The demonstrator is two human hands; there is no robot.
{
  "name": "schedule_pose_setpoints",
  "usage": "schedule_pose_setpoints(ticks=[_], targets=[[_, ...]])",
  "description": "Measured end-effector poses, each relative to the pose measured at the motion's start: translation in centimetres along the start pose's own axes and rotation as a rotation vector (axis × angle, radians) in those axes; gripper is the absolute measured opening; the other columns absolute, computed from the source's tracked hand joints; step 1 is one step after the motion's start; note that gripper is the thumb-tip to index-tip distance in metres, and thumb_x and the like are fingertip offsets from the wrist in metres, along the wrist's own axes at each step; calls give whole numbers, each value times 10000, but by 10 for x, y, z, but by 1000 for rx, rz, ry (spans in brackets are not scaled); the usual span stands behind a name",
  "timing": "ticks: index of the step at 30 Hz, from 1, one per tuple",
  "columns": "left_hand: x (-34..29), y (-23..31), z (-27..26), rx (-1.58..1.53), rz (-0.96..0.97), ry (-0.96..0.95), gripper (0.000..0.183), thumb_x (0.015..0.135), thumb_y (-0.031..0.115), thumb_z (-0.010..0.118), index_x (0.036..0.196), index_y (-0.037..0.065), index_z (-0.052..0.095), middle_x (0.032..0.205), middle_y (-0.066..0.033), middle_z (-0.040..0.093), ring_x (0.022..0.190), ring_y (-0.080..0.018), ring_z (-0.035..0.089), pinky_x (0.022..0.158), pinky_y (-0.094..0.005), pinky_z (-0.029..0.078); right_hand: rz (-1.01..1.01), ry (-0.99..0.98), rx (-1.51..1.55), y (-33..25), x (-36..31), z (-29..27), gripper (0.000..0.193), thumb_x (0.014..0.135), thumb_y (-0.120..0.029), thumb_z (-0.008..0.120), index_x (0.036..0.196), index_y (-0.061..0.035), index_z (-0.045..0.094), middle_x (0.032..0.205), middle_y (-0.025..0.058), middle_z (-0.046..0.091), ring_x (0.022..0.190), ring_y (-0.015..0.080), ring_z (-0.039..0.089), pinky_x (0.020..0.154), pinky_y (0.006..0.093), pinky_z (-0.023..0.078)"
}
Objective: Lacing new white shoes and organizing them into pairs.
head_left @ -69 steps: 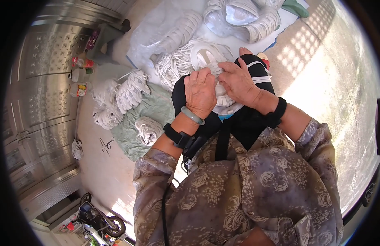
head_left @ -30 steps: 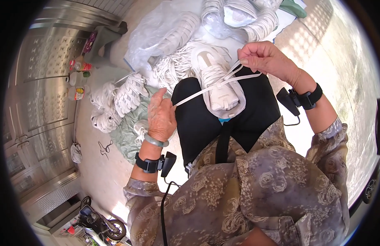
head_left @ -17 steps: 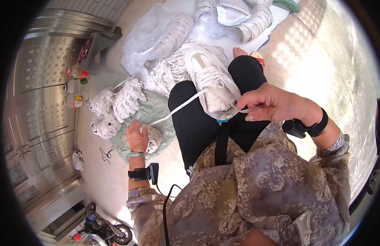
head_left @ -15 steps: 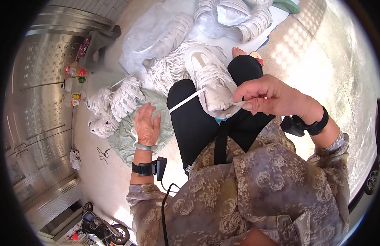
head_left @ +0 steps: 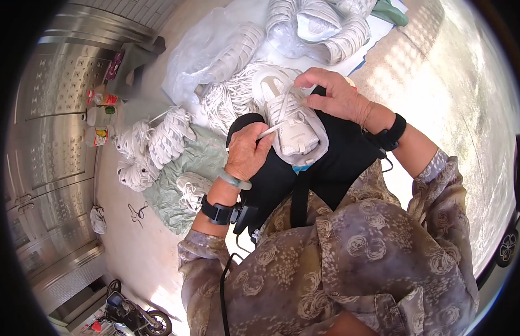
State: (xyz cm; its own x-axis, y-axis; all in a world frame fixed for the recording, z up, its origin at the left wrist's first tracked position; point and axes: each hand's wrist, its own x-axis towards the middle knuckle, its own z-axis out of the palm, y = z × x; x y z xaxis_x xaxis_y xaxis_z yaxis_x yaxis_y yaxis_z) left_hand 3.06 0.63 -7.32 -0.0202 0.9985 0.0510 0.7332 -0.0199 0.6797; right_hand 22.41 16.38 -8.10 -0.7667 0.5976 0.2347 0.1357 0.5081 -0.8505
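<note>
A white lace-up sneaker (head_left: 298, 137) lies across my black-clad lap between the knees, its opening toward me and toe pointing away. My left hand (head_left: 249, 150) is at the left side of the sneaker, closed on one end of the white shoelace (head_left: 269, 131), which runs up into the lacing. Above the upper right of the lacing is my right hand (head_left: 339, 99), its thumb and forefinger apart beside the eyelets. Another white sneaker (head_left: 193, 187) rests on the green sheet beside my left forearm, partly hidden by it.
White laces lie heaped (head_left: 229, 101) beyond my left knee. Bagged white shoes (head_left: 321, 28) are at the far side. Left are bundled white shoes (head_left: 170, 137) by a crumpled green sheet (head_left: 209, 148). Bottles (head_left: 97, 135) stand along the metal door (head_left: 52, 134); a motorbike (head_left: 134, 313) is lower left.
My left hand has moved right and up from over the green sheet and taken the shoelace end. My right hand has gone from the sneaker's opening to farther up its lacing, its fingers parting.
</note>
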Motion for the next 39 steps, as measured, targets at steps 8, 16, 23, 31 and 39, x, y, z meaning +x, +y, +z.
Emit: schedule_pose_setpoints(ticks=[8, 16, 23, 31, 39], targets=[[3, -14, 6, -208, -128, 15, 125, 855, 96, 544, 772, 4, 532, 638, 17, 503, 610, -53, 441, 547, -221, 391, -70, 80, -419, -14, -34, 37, 376, 620, -71, 565, 988, -122, 511, 949, 85, 509, 906, 260, 503, 765, 375, 356], [2, -15, 6, -453, -325, -11, 151, 877, 126, 517, 750, 45, 534, 647, 41, 485, 579, -35, 433, 530, -185, 374, -190, 232, -263, -5, -27, 45, 208, 662, -28, 569, 851, -116, 575, 875, 42, 530, 884, 227, 515, 761, 356, 361], [-2, -16, 8, -400, -327, 25, 148, 876, 138, 529, 760, 51, 555, 612, 62, 465, 543, -13, 389, 484, -166, 319, -231, 170, -253, -3, -23, 41, 148, 677, -54, 590, 807, -124, 607, 877, 21, 525, 898, 220, 506, 765, 357, 369], [-4, -8, 7, -522, -316, 70, 124, 849, 67, 557, 730, 32, 545, 606, 75, 448, 556, -9, 358, 486, -169, 307, -357, -86, -371, -6, -14, 18, 38, 709, -76, 561, 747, -79, 564, 940, 73, 519, 969, 273, 474, 806, 386, 385], [-28, -9, -29, -470, -337, -65, 130, 865, 83, 543, 742, 44, 542, 631, 83, 436, 562, -16, 354, 503, -171, 296, -245, 36, -232, 5, -12, 22, 130, 704, -65, 552, 831, -86, 556, 961, 70, 533, 942, 279, 488, 787, 381, 401]])
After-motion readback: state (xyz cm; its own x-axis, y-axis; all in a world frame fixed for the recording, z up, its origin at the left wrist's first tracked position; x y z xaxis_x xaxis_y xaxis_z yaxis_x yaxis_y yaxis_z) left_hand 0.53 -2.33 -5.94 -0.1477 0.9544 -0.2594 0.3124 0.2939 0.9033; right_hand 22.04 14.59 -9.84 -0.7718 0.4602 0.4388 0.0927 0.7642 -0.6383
